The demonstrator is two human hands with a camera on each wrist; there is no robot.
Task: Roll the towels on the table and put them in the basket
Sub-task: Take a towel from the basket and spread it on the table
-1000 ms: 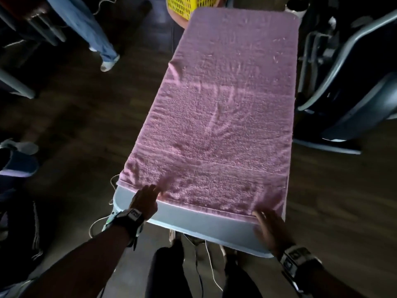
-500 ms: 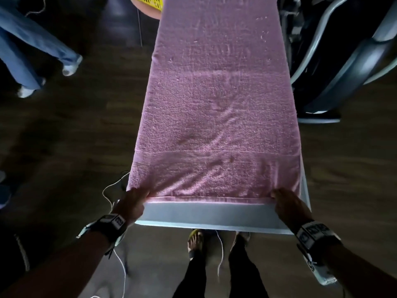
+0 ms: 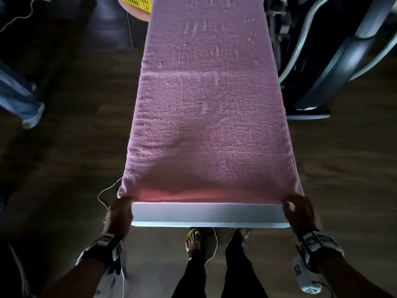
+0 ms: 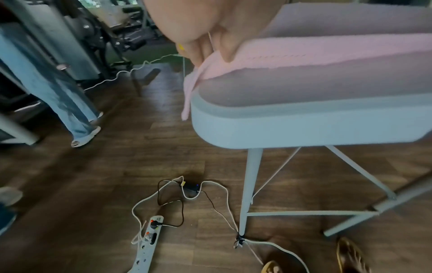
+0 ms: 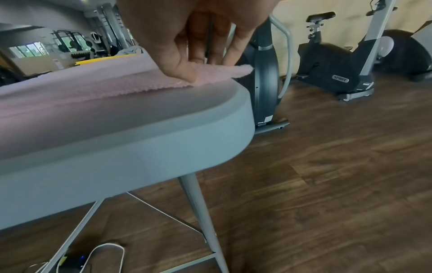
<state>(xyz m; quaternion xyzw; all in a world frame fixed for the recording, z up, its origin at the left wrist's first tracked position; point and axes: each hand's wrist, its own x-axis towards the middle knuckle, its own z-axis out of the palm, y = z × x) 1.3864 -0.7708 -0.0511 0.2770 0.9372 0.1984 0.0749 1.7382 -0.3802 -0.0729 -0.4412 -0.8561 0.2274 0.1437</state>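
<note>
A long pink towel (image 3: 208,100) lies flat along the narrow white table (image 3: 206,214), covering nearly all of it. My left hand (image 3: 120,211) pinches the towel's near left corner (image 4: 210,61), part of which hangs over the table's side. My right hand (image 3: 298,209) pinches the near right corner (image 5: 210,73) between thumb and fingers. The near hem is slightly lifted off the table. A yellow basket (image 3: 135,3) shows at the table's far left end, mostly out of frame.
Exercise machines (image 3: 335,50) stand close on the table's right, an exercise bike (image 5: 339,61) further off. A power strip and cables (image 4: 149,236) lie on the wooden floor by the left table leg. Another person's legs in jeans (image 3: 19,100) stand at the left.
Both hands went from resting on the near hem to pinching its two outer corners. The towel has been pulled straight and its wrinkles are flatter.
</note>
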